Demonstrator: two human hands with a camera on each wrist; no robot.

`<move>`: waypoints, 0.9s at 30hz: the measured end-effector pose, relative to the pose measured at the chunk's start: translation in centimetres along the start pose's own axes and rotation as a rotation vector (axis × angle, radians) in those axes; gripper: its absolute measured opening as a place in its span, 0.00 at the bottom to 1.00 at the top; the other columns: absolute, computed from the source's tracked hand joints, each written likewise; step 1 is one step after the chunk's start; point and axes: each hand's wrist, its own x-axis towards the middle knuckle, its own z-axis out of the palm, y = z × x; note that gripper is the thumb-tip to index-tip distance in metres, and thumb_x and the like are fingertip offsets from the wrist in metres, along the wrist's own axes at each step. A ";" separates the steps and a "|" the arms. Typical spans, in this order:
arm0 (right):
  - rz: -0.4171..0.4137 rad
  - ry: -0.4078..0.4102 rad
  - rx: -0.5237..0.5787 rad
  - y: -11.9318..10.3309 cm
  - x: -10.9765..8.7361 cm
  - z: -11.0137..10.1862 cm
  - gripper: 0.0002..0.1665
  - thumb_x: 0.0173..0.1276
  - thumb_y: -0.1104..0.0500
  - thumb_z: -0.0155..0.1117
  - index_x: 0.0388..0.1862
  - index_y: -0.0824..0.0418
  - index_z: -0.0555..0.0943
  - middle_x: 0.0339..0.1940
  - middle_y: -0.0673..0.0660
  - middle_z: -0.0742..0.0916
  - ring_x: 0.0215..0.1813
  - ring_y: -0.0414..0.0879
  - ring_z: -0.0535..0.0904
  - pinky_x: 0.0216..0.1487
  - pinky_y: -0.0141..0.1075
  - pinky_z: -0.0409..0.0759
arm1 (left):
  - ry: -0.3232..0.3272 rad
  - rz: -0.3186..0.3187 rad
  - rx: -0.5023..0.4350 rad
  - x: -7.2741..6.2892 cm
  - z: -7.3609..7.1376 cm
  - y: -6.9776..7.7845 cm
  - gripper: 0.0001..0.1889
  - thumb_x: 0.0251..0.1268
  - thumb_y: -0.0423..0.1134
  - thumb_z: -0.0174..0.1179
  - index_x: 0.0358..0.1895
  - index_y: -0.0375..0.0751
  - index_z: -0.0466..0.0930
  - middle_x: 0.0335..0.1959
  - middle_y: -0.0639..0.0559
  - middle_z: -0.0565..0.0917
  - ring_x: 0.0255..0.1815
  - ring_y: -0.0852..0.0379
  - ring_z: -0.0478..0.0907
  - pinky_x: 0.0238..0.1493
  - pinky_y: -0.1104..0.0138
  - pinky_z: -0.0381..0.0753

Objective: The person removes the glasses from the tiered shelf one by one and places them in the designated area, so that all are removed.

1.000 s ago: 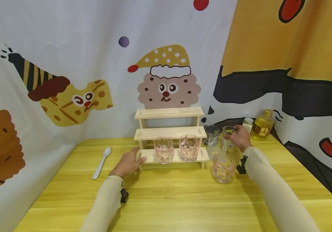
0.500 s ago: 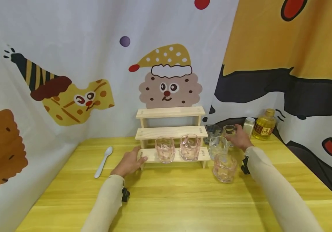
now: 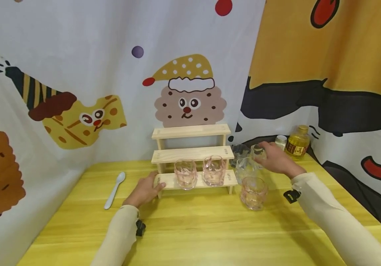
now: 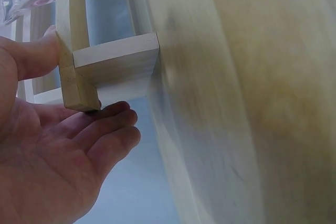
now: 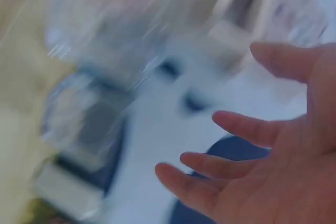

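My left hand point(image 3: 145, 191) holds the left end of the lowest step of a three-tier wooden stand point(image 3: 191, 153). In the left wrist view its thumb lies on one face of the board point(image 4: 79, 85), with the fingers on the other. Two pink tumblers point(image 3: 185, 174) stand side by side on that step. Right of the stand, my right hand point(image 3: 275, 157) is beside a clear glass point(image 3: 257, 150), which it overlaps in the head view. The right wrist view shows its fingers spread, with nothing between them. Near it are a clear tumbler point(image 3: 244, 170), a greyish glass point(image 3: 238, 154) and a pink tumbler point(image 3: 253, 194).
A white-capped jar point(image 3: 280, 141) and a bottle of yellow oil point(image 3: 298, 142) stand at the back right. A pale spoon point(image 3: 115, 191) lies left of the stand. Behind the wooden table point(image 3: 190, 236) hangs a cartoon-printed curtain point(image 3: 110, 48).
My right wrist and forearm have swung out to the right, while the fingers stay close to the clear glass. The left hand keeps its hold on the stand. The head view has shifted slightly.
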 end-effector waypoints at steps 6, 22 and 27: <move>-0.208 0.027 0.010 -6.9 -3.8 1.5 0.42 0.71 0.50 0.66 0.76 0.67 0.62 0.73 0.76 0.67 0.70 0.73 0.68 0.65 0.68 0.72 | -0.011 0.007 -0.004 0.2 0.2 -0.3 0.38 0.78 0.52 0.52 0.79 0.34 0.50 0.72 0.28 0.69 0.73 0.30 0.66 0.72 0.38 0.67; -0.058 0.195 0.294 -11.7 -1.7 8.3 0.56 0.66 0.47 0.70 0.79 0.72 0.51 0.65 0.77 0.75 0.52 0.65 0.81 0.57 0.60 0.81 | -0.005 0.023 -0.008 0.3 0.2 0.0 0.38 0.78 0.52 0.52 0.79 0.33 0.51 0.73 0.28 0.68 0.73 0.28 0.65 0.72 0.37 0.67; 0.000 0.230 0.392 -12.4 -0.8 9.8 0.56 0.66 0.48 0.71 0.79 0.70 0.51 0.70 0.77 0.71 0.60 0.69 0.78 0.60 0.61 0.80 | -0.002 0.015 -0.015 0.3 0.4 -0.1 0.37 0.78 0.51 0.52 0.79 0.32 0.52 0.72 0.26 0.68 0.73 0.27 0.64 0.72 0.37 0.66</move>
